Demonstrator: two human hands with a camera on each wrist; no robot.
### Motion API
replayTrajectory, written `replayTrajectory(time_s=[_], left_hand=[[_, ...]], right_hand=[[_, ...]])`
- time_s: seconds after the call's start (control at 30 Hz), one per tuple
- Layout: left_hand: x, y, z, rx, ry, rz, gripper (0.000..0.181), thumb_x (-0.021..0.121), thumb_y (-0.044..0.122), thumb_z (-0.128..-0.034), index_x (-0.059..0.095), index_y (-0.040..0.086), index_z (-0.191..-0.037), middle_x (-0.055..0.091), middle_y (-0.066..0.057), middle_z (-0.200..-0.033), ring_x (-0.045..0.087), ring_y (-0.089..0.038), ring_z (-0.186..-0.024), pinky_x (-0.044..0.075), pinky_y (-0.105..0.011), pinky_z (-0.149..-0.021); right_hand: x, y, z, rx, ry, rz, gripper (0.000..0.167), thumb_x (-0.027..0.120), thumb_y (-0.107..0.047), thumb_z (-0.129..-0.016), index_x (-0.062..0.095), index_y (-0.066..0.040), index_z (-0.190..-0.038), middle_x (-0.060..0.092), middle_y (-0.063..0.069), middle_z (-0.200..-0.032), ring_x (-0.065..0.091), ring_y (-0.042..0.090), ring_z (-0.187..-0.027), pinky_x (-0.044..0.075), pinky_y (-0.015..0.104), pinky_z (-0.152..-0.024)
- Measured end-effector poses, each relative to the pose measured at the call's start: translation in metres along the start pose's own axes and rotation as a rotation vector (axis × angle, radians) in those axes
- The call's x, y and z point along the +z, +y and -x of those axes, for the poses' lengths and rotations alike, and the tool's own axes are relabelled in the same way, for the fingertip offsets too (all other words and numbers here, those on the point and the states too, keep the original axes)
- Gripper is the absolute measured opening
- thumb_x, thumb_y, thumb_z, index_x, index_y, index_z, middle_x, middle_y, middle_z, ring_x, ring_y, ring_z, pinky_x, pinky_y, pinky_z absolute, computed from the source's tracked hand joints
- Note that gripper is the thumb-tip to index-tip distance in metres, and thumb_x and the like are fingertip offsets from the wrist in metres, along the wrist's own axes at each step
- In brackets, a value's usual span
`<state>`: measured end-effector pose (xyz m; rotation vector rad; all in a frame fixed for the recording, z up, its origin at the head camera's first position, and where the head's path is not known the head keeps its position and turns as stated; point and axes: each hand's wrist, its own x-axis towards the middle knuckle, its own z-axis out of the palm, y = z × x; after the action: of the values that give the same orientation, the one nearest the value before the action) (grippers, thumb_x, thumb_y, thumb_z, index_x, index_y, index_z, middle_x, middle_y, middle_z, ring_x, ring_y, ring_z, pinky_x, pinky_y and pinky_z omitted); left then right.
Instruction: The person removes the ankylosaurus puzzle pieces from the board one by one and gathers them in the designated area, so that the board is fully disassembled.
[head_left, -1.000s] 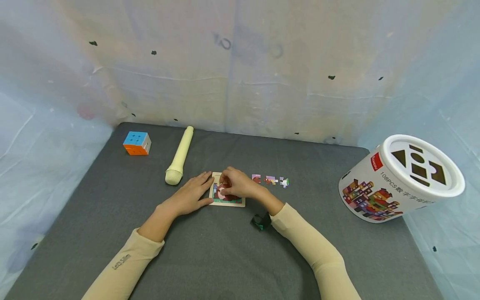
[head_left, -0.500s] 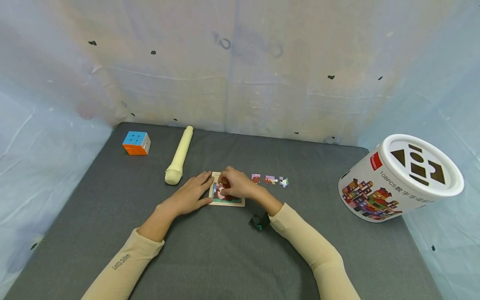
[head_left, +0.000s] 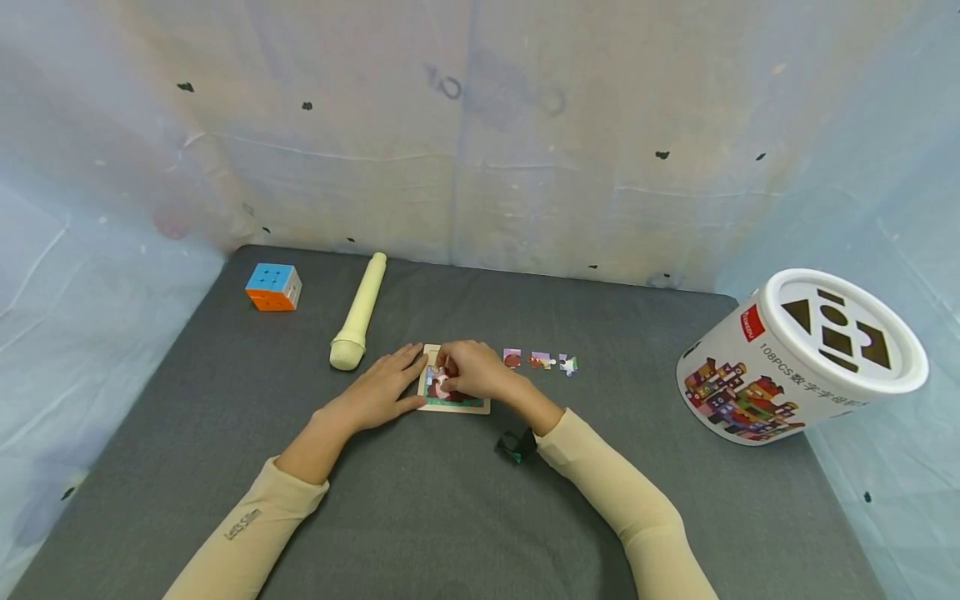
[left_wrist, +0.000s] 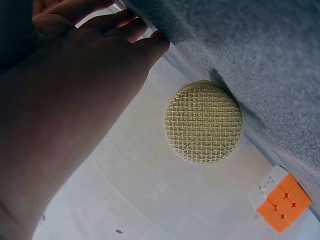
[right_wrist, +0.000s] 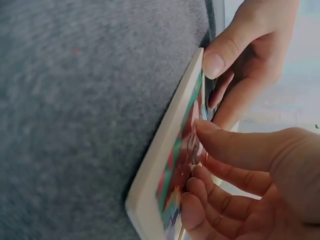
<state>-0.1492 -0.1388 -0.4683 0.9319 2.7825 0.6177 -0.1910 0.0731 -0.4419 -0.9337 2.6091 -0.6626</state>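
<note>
A small jigsaw board with a pale frame (head_left: 453, 409) lies flat on the grey cloth; a red-brown and green picture shows on it. My left hand (head_left: 373, 390), fingers extended, rests at the board's left edge, with the thumb against its lower left corner. Over the board's middle, my right hand (head_left: 480, 369) has thumb and index finger close together on a puzzle piece (right_wrist: 199, 150), pinching it against the picture, the other fingers curled. The piece is mostly hidden. Right of the board lie loose puzzle pieces: one pink and red (head_left: 512, 357), another (head_left: 541, 360), and a white-green one (head_left: 568, 364).
A pale yellow microphone (head_left: 360, 312) lies behind my left hand. At the back left stands a puzzle cube (head_left: 273, 287). A large white tub (head_left: 750, 375) with shape holes in its lid stands at the right. A dark green object (head_left: 514, 447) is beside my right wrist.
My right wrist has shifted slightly left and its knuckles sit a little lower over the board. My left hand, the board and the loose pieces have stayed in place.
</note>
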Motion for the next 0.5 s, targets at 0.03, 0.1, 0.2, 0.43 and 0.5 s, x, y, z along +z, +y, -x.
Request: replayTrajectory(time_s=[0.03, 0.1, 0.2, 0.43, 0.5], left_hand=[[0.0000, 0.0000, 0.0001, 0.000, 0.000, 0.000, 0.073, 0.068, 0.029, -0.0959, 0.036, -0.006, -0.151, 0.026, -0.027, -0.159, 0.023, -0.043, -0.147, 0.024, -0.062, -0.114], [0.0001, -0.0001, 0.0001, 0.000, 0.000, 0.000, 0.073, 0.069, 0.029, -0.0958, 0.036, -0.006, -0.151, 0.026, -0.027, -0.158, 0.023, -0.043, -0.147, 0.024, -0.062, -0.114], [0.0001, 0.0002, -0.0001, -0.001, 0.000, 0.000, 0.073, 0.069, 0.030, -0.0957, 0.036, -0.006, -0.151, 0.026, -0.027, -0.158, 0.023, -0.043, -0.147, 0.024, -0.062, -0.114], [-0.0012, 0.0012, 0.0002, -0.001, -0.002, -0.009, 0.073, 0.069, 0.029, -0.0958, 0.037, -0.006, -0.151, 0.027, -0.027, -0.158, 0.024, -0.044, -0.146, 0.024, -0.062, -0.113], [-0.0013, 0.0015, 0.0003, -0.003, -0.005, -0.009, 0.073, 0.068, 0.030, -0.0960, 0.036, -0.006, -0.151, 0.027, -0.027, -0.158, 0.023, -0.044, -0.146, 0.024, -0.062, -0.114]], right_hand=[[0.0002, 0.0001, -0.0001, 0.002, 0.001, 0.001, 0.024, 0.078, -0.011, -0.088, 0.069, -0.004, -0.109, 0.063, -0.001, -0.079, 0.059, 0.011, -0.068, 0.048, 0.026, -0.063], [0.0005, 0.0003, -0.0001, 0.003, 0.005, -0.003, 0.022, 0.077, -0.011, -0.089, 0.068, -0.004, -0.108, 0.064, 0.000, -0.079, 0.060, 0.012, -0.069, 0.049, 0.027, -0.064], [0.0010, 0.0013, 0.0002, 0.002, 0.017, -0.023, 0.015, 0.074, -0.012, -0.092, 0.068, -0.006, -0.104, 0.064, 0.001, -0.081, 0.060, 0.012, -0.070, 0.049, 0.028, -0.064], [0.0003, 0.0033, 0.0014, 0.015, 0.025, -0.091, 0.006, 0.068, -0.010, -0.096, 0.063, -0.008, -0.096, 0.062, 0.001, -0.083, 0.057, 0.013, -0.070, 0.044, 0.028, -0.063], [0.0007, 0.0051, 0.0017, 0.023, 0.015, -0.133, 0.005, 0.067, -0.008, -0.096, 0.062, -0.008, -0.095, 0.062, 0.001, -0.085, 0.057, 0.013, -0.070, 0.044, 0.027, -0.062]])
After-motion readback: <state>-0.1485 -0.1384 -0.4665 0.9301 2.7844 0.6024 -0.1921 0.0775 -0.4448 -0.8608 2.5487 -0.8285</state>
